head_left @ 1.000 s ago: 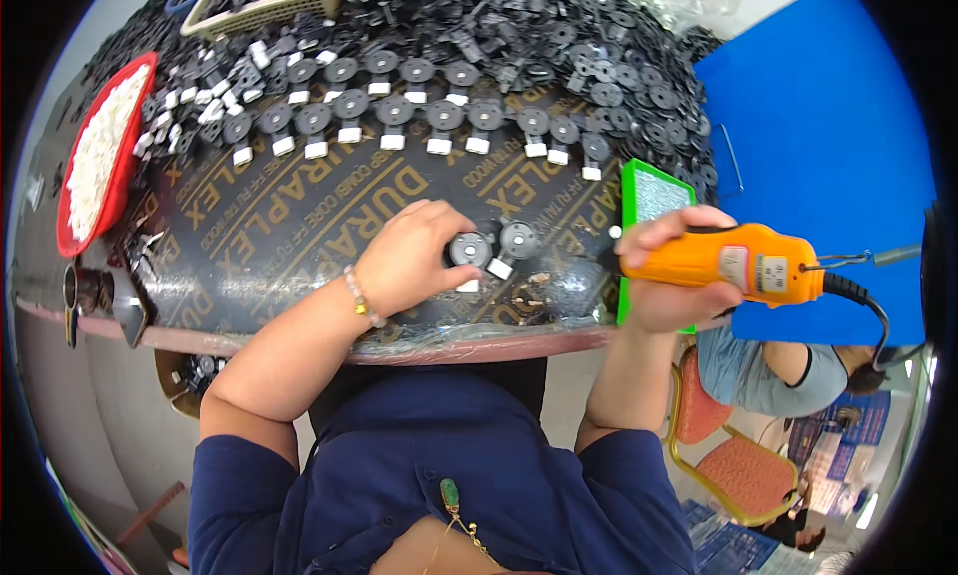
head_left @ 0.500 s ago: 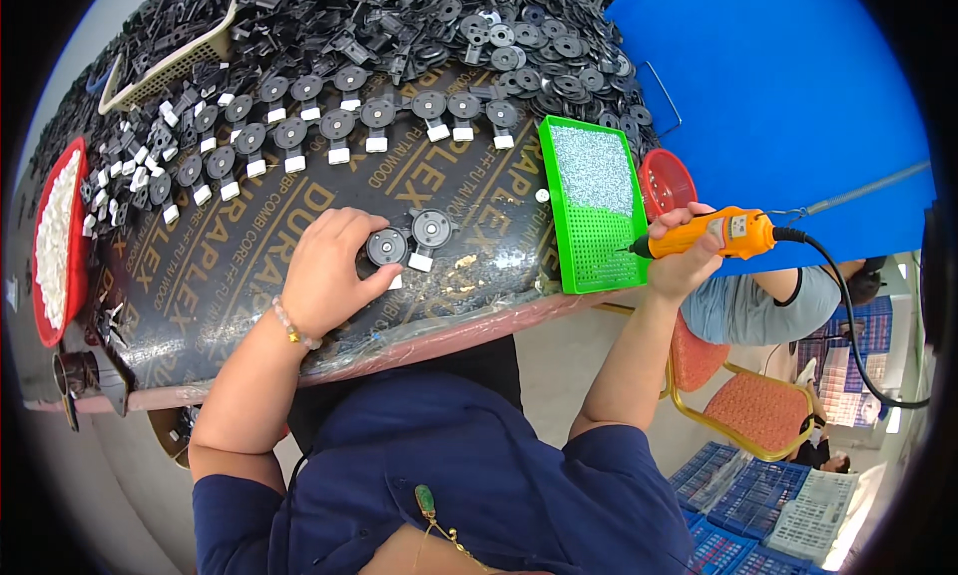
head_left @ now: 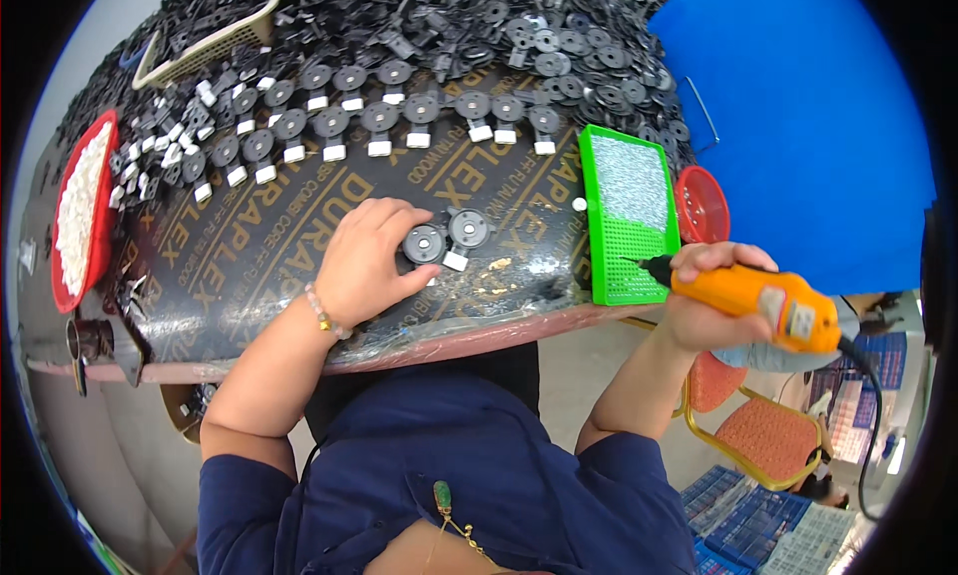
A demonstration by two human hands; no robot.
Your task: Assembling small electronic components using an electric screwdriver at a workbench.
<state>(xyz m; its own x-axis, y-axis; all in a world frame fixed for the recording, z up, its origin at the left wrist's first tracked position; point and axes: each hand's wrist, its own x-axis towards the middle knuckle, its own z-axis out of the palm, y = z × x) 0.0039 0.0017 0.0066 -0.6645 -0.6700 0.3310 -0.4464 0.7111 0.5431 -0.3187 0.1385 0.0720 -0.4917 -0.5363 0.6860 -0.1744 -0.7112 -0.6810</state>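
My left hand (head_left: 371, 251) rests on the table with thumb and fingers pinching a black round plastic part (head_left: 424, 244). Touching or nearly touching that part is a second black round part (head_left: 467, 229), which has a white block (head_left: 454, 262) on its lower side. In my right hand (head_left: 699, 320) is an orange electric screwdriver (head_left: 753, 290), gripped around its body. Its dark tip points left, over the perforated part of a green tray (head_left: 594, 236). Small silvery screws (head_left: 631, 181) fill the tray's far half.
Black assemblies with white blocks (head_left: 419, 136) stand in two rows beyond my hands. Behind them lies a heap of black parts (head_left: 589, 61) and a beige basket (head_left: 215, 44). A red tray of white pieces (head_left: 85, 211) is at left; a red bowl (head_left: 704, 206) sits right.
The screwdriver has turned, its rear end swinging down toward me, while its tip stays over the green tray. My left hand keeps its hold on the round part. The whole view has shifted slightly.
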